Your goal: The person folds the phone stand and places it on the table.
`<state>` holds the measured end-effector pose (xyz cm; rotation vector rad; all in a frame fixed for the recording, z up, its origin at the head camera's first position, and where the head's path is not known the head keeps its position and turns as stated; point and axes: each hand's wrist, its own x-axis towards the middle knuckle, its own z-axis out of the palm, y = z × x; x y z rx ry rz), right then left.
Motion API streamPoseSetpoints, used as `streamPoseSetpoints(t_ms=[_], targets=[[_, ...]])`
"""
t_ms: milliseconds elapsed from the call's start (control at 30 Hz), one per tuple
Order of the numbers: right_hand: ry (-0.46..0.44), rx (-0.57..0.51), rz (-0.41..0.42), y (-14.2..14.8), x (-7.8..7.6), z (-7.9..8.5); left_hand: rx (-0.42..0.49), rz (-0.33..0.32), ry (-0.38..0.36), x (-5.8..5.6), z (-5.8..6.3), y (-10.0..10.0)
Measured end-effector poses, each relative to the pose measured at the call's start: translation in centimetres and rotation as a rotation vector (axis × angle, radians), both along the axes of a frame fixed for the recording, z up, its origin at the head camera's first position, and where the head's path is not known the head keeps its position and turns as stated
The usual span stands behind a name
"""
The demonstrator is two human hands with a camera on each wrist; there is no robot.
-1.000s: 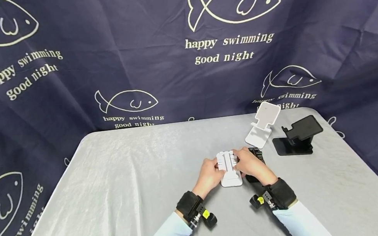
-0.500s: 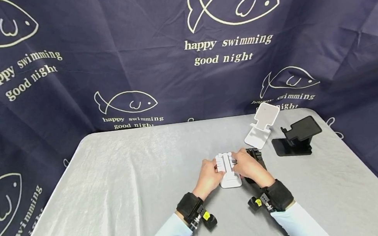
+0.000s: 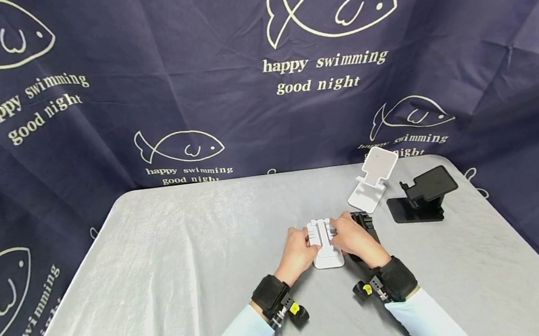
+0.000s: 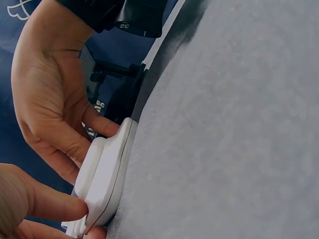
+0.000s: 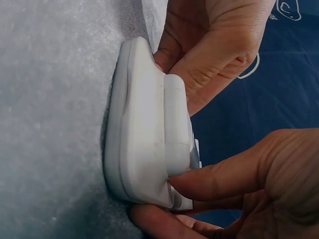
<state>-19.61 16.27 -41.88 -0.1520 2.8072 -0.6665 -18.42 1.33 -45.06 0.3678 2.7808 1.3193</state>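
Observation:
A white folded phone stand [image 3: 327,250] lies flat on the table, a hand at each side of it. My left hand [image 3: 295,251] holds its left edge, and in the left wrist view the left thumb [image 4: 65,206] presses on top with a fingertip at the underside. My right hand [image 3: 357,238] grips the opposite edge; in the right wrist view its thumb [image 5: 214,181] lies against the white body, a finger below. Close by on the right, a black folded phone stand [image 3: 369,223] is partly covered by my right hand.
Behind on the right stands an unfolded white phone stand [image 3: 368,194], with an unfolded black phone stand [image 3: 431,185] beside it. A grey cloth covers the table [image 3: 200,264]; a dark blue curtain [image 3: 238,71] hangs behind its far edge.
Both hands keep their hold on the white phone stand. The whole head view shifts very slightly; the other stands stay in place on the table.

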Motion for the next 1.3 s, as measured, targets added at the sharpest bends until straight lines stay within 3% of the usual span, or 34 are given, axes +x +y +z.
streamPoseSetpoints(t_ms=[200,367,567,633,767,900,1167,1300], targets=[[-0.004,0.019,0.001,0.1,-0.2,-0.2,0.002,0.007,-0.003,-0.1,0.0,-0.1],[-0.014,-0.007,0.017,0.4,-0.4,0.0,-0.004,-0.039,-0.009,-0.5,0.5,-0.3],[-0.098,-0.242,0.065,1.7,-0.7,0.9,-0.095,-0.072,-0.135,-2.0,3.2,-0.5],[-0.104,-0.298,0.076,2.5,-0.9,1.5,-0.105,-0.064,-0.141,-2.7,4.2,-0.2],[-0.051,-0.345,0.058,4.7,-1.3,3.0,-0.017,-0.071,-0.154,-4.1,5.9,1.4],[0.048,-0.348,-0.003,6.8,-1.8,4.9,0.184,-0.093,-0.226,-5.5,6.2,3.9],[0.254,-0.32,-0.202,9.9,-2.7,6.4,0.906,-0.081,-0.555,-7.8,4.5,8.7],[0.302,-0.373,-0.33,10.6,-3.3,6.2,1.151,-0.045,-0.635,-8.5,4.0,10.5]])
